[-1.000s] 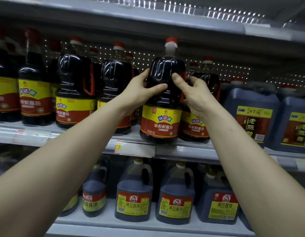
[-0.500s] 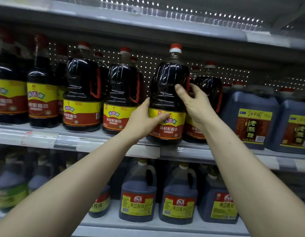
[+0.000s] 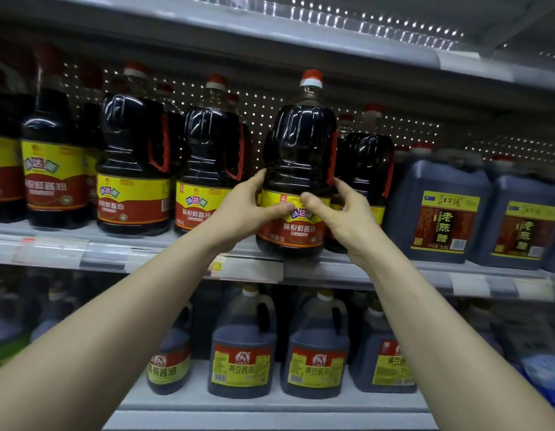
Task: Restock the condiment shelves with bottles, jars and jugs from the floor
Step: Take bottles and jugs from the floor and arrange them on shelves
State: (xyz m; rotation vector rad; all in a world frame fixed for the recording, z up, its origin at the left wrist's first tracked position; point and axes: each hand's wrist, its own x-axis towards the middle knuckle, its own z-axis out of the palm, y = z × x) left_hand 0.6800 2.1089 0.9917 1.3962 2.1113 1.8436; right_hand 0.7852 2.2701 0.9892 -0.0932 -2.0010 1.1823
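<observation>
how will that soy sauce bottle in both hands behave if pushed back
Probably heavy: the bottle looks full, and left hand and right hand both hold it. Likely tippy: tall, base at the shelf edge. Glossy plastic may slip.

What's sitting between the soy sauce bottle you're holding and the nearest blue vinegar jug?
Another soy sauce bottle, upright beside the held bottle, partly behind the right hand; head view shows it.

Dim, cool light falls from overhead, and bright pinpoints glow through the perforated back panel (image 3: 270, 119). White glare streaks the shoulders of the front bottle (image 3: 299, 144) and its neighbours. The jugs (image 3: 242, 346) on the tier below sit in shadow. The wide lens bows the shelf edge (image 3: 347, 270); the left margin and lower corners blur.
</observation>
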